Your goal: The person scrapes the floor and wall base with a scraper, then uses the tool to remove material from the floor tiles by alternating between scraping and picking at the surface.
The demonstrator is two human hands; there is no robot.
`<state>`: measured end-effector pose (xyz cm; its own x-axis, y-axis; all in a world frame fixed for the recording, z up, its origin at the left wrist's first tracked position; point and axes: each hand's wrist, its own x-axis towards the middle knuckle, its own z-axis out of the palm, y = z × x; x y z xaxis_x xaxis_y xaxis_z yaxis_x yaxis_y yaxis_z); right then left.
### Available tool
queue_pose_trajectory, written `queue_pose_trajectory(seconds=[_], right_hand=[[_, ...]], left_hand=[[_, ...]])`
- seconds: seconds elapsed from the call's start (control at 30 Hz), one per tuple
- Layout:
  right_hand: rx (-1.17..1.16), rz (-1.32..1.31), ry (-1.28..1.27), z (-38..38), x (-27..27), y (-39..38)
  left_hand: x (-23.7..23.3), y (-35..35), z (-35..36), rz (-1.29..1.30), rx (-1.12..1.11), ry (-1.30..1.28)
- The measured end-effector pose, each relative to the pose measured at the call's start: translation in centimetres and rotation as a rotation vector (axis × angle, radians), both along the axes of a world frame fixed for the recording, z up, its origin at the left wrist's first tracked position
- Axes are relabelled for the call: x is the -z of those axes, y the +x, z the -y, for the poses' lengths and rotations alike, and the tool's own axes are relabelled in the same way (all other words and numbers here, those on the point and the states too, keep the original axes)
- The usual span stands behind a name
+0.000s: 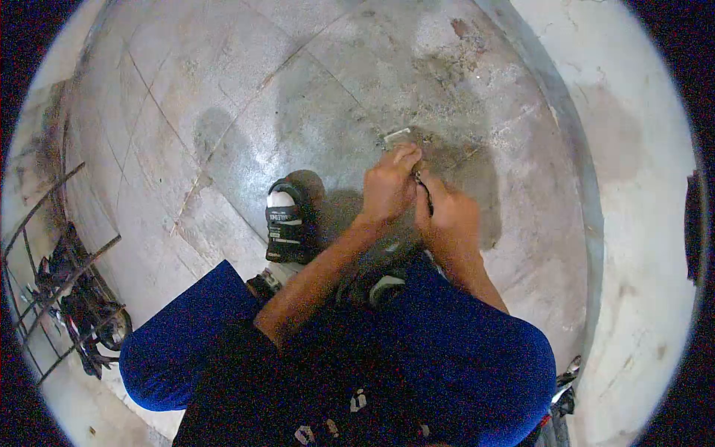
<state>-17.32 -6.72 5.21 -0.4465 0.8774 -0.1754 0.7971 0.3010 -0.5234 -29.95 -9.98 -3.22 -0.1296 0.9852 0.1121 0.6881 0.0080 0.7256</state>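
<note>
My right hand [453, 216] is closed around a black-handled hand tool [427, 195], whose curved dark handle shows along the thumb. The small metal end of this tool points up toward my left hand. Right beside it, my left hand [389, 185] is closed with its fingers pinched together, and I cannot tell what is in them. Just beyond the left fingertips is a small pale rectangular piece [397, 135], close over the floor in this view. Tiny dark bits lie around it.
My feet, one in a black sandal [289, 223], rest on the grey concrete floor [223, 82]. A metal rack [56, 298] with dark items stands at the left. Dirt and debris [454, 71] lie ahead. A pale wall [633, 186] runs along the right.
</note>
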Motion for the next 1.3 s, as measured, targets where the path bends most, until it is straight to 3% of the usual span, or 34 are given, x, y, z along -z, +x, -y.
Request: queue_pose_trajectory(seconds=[0.1,0.17,0.4,0.5,0.7,1.0,1.07,1.2,1.3], right_hand=[[-0.083,0.150,-0.154,0.2,1.4,-0.1],[-0.058,0.159,-0.071,-0.3,2.8,-1.2],[-0.123,0.297,-0.181,-0.3,-0.3,-3.1],[-0.096,0.127,-0.049,-2.7,1.9,-4.2],[-0.102,0.218,-0.160,-1.1,0.2,-4.9],[0.148,0.027,-0.005,-5.1,-1.2,-3.7],[0.077,0.006,0.011,-5.6,-0.1,-4.2],[-0.052,0.181,-0.055,-2.9,1.9,-5.0],[0.003,0.267,-0.212,-0.4,0.2,-3.1]], left_hand=[[2.9,0.2,1.0,-0.051,-0.013,0.046],[4.0,-0.2,0.3,-0.078,-0.043,0.074],[2.1,-1.0,0.9,0.050,-0.059,-0.031],[1.7,-1.8,-0.8,0.127,-0.141,-0.079],[2.1,-2.3,-0.4,-0.030,-0.082,0.026],[0.4,-1.9,-6.9,-0.020,-0.084,0.178],[1.8,-3.1,-7.2,-0.073,-0.124,0.190],[2.9,-2.9,-2.6,-0.055,-0.131,0.058],[3.4,-0.9,0.3,0.003,-0.059,0.017]])
